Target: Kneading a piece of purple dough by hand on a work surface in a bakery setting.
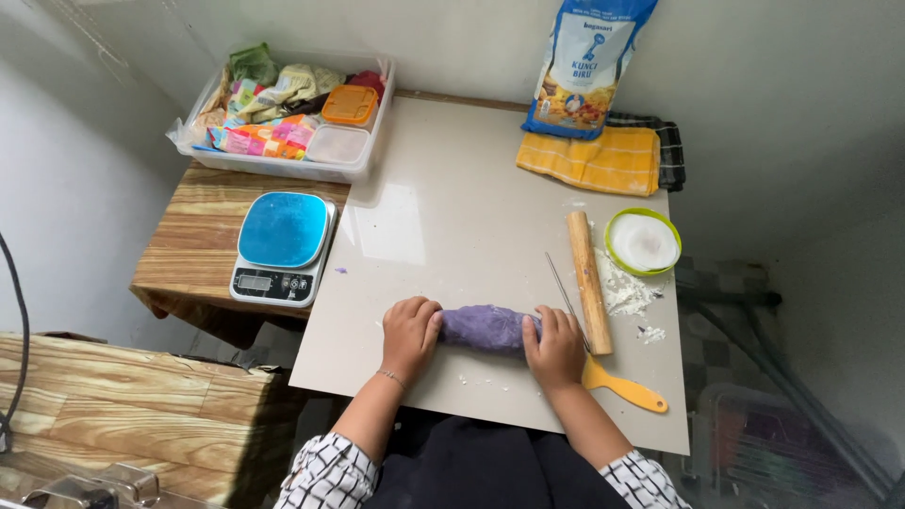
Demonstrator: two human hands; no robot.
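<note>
A log of purple dough (485, 328) lies crosswise on the pale beige work board (452, 217), near its front edge. My left hand (409, 334) presses on the log's left end with fingers curled over it. The log's right end is covered by my right hand (556, 347) in the same way. Just right of that hand lie a wooden rolling pin (589, 281), a thin metal blade (564, 294) and a scraper with a yellow handle (627, 387). Loose flour (624, 292) is scattered beside the pin.
A green-rimmed bowl of flour (643, 242) sits at the right. A blue flour bag (584, 66) stands on a yellow cloth (591, 158) at the back. A blue-topped kitchen scale (283, 245) rests on the wooden table, behind it a clear bin (287, 165) of packets.
</note>
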